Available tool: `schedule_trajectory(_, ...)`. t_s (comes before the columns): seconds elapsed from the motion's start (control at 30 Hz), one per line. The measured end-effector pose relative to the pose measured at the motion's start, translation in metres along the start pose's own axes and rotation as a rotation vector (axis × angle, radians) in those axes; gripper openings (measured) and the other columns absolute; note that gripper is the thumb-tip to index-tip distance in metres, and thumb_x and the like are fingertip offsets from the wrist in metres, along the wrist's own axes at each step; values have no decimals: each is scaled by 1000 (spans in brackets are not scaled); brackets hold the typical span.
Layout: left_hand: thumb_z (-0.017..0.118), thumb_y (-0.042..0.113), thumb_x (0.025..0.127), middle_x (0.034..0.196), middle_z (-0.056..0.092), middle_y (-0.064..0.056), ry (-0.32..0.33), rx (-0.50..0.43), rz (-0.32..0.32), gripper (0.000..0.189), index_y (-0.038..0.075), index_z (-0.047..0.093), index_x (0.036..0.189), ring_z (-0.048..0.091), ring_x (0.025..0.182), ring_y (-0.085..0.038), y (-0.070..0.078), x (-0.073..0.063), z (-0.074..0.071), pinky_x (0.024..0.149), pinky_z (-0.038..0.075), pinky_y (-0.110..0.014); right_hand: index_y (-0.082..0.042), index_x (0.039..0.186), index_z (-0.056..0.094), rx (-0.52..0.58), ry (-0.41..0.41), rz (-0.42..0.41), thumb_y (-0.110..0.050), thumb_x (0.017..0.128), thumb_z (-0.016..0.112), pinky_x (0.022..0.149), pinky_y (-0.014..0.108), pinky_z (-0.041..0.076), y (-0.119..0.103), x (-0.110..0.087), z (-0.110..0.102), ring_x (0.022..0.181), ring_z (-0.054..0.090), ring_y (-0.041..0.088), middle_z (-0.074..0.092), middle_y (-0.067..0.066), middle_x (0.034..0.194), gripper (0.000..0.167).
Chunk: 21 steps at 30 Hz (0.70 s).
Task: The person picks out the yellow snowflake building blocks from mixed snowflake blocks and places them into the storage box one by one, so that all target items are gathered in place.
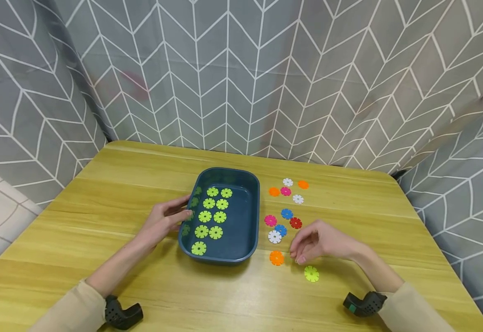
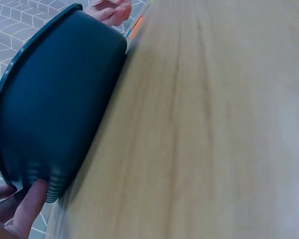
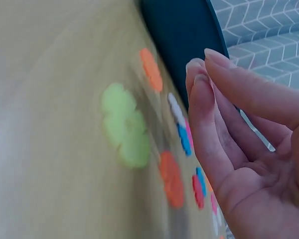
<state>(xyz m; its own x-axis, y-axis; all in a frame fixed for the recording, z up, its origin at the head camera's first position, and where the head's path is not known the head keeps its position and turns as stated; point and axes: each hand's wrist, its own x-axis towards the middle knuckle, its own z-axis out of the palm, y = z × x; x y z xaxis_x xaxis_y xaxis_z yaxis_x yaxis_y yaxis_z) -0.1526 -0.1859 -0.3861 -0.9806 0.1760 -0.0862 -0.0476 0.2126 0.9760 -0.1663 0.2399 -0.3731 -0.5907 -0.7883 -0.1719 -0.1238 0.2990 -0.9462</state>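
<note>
My left hand [image 1: 164,219] holds the left rim of a dark blue plastic tray [image 1: 243,258]. In the left wrist view a fingertip [image 2: 39,186] presses the tray's ribbed outer wall. Inside, several yellow-green notched discs [image 1: 205,216] lie flat in two columns along the left side. My right hand [image 1: 322,242] hovers over the table right of the tray, its fingers loosely bent with nothing between them. In front of it lies a yellow-green disc [image 1: 311,274]; to its left is an orange disc [image 1: 276,258]. The right wrist view shows another orange disc [image 3: 172,180] near the green one.
Right of the tray, white [image 1: 274,237], blue [image 1: 286,213], pink [image 1: 270,221] and dark red discs [image 1: 296,223] lie loose. Farther back are more orange [image 1: 303,184], white and pink ones. A grey patterned curtain [image 1: 241,83] hangs behind the wooden table [image 1: 142,166].
</note>
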Motion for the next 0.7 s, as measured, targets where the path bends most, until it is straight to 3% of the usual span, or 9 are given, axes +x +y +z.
schedule_trajectory(0.37, 63, 21, 97, 152, 43, -24, -4, -11, -2, 64, 3, 38, 153, 55, 127, -41, 3, 0, -2, 91, 57, -40, 5, 104, 71, 53, -136, -49, 0, 84, 75, 76, 42, 60, 20, -21, -4, 85, 74, 20, 74, 20, 98, 21)
schedule_trajectory(0.7, 63, 21, 97, 152, 44, -23, 4, 0, -2, 62, 3, 40, 152, 56, 127, -41, 1, 0, -2, 87, 58, -37, 9, 106, 69, 26, 64, -50, 3, 85, 74, 75, 34, 61, 26, -16, -9, 81, 72, 21, 71, 26, 100, 22)
